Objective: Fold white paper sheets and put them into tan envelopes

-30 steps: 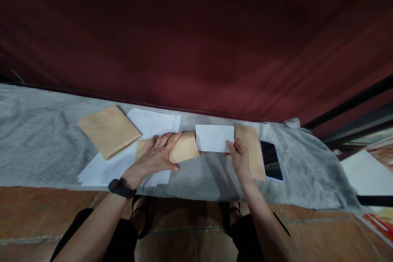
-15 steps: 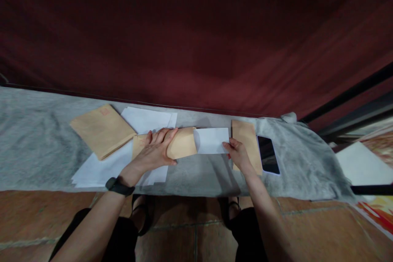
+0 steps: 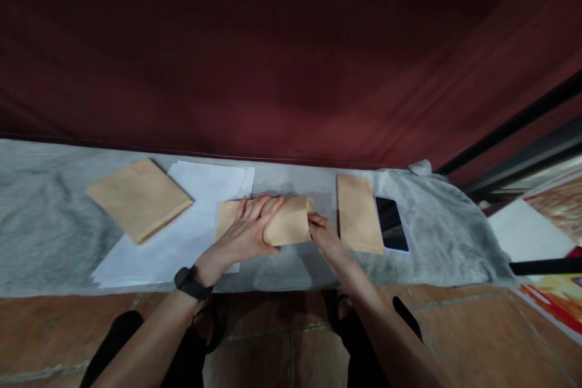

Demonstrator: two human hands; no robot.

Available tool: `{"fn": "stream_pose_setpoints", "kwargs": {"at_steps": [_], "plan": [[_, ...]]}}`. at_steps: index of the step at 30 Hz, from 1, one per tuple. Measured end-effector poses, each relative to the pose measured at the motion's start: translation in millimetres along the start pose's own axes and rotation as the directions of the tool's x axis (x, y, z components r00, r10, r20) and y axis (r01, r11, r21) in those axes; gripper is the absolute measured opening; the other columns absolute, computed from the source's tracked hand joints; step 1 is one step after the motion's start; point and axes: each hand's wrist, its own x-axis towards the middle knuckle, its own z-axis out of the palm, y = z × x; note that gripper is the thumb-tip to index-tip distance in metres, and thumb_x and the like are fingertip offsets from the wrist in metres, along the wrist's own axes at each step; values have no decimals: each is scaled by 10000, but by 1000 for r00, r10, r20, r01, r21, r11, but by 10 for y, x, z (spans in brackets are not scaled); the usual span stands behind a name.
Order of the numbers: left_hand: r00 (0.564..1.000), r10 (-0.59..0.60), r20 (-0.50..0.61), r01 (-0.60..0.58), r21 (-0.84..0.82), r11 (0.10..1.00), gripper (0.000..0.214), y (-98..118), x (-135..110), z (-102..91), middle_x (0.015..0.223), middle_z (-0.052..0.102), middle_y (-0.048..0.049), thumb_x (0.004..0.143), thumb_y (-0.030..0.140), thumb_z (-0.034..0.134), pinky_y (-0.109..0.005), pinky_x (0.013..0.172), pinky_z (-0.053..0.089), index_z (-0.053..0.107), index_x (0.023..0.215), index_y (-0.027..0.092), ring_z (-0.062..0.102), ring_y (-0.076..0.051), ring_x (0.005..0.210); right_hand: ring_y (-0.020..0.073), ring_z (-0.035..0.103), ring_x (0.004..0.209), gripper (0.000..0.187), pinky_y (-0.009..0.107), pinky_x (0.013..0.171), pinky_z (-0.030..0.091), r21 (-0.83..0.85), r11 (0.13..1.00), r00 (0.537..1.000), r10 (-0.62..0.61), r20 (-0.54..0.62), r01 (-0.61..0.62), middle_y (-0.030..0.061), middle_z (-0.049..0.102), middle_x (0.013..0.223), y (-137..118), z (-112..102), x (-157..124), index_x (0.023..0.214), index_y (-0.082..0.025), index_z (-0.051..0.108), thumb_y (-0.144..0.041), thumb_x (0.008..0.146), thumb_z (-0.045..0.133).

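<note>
White sheet has slid into the brown envelope (image 3: 293,224), which lies on the surface (image 3: 45,218) left of the phone (image 3: 391,223). Left hand (image 3: 252,233) presses it flat, grip open. Right hand (image 3: 324,235) is at its mouth, and I cannot tell its grip. Likely light and floppy; hold by the edges.

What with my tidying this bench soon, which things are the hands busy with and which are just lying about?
In use: brown envelope, held by the left hand, with the right hand at its right end.
Lying about: envelope stack, white sheets, single envelope, phone, all on the grey cloth.
</note>
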Motion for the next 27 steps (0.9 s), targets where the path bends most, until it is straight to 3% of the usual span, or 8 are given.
{"fn": "stream_pose_setpoints", "kwargs": {"at_steps": [5,11,15,18,22,24,27], "plan": [[1000,13,11,-13,-6,1000,1198,3,0,7,1577,296,-150,679,505,795,-631,1210,78,58,1595,275,241,-379,1476,169,606,666,274,292,634,491,19,999,997,30,75,-32,-5,643,668,108,12,36,641,-237,685,-498,704,630],[1000,17,12,-17,5,1000,1178,-31,-17,16,1577,305,-153,680,463,799,-617,1211,99,79,1592,271,240,-380,1478,151,570,626,266,255,578,450,-24,1000,1000,14,19,-14,-21,607,613,193,-56,49,594,-216,646,-448,723,646],[1000,24,0,-24,18,1000,1163,-42,-14,18,1570,316,-157,686,457,793,-624,1206,106,92,1593,266,262,-384,1467,151,577,632,226,243,568,447,-42,999,1000,9,3,-8,-28,615,623,224,-63,44,689,-211,670,-429,745,651],[1000,24,-2,-24,27,999,1158,-53,-8,18,1562,326,-162,685,461,793,-631,1203,103,103,1594,264,269,-386,1464,142,586,654,197,243,602,460,-47,999,996,-26,-88,22,-27,641,706,230,-53,48,829,-212,665,-384,733,674],[999,46,-3,-46,37,998,1166,-60,-8,25,1575,317,-162,685,457,798,-624,1206,91,97,1596,266,250,-383,1476,143,602,689,391,255,645,479,45,998,966,-31,-255,44,-29,652,788,182,-56,68,997,-222,611,-385,660,723],[998,64,5,-64,39,997,1170,-58,-10,28,1584,307,-165,689,448,798,-618,1209,86,86,1598,265,231,-379,1487,153,609,685,368,259,634,477,96,995,984,36,-172,-20,-20,669,755,142,-75,74,952,-216,635,-406,649,719],[996,88,15,-89,38,995,1152,-54,-10,26,1596,289,-164,704,431,789,-611,1212,74,84,1600,266,203,-370,1501,155,601,616,236,261,596,460,97,989,994,111,-13,-109,-8,673,642,101,-108,73,732,-199,663,-416,646,697]]}}
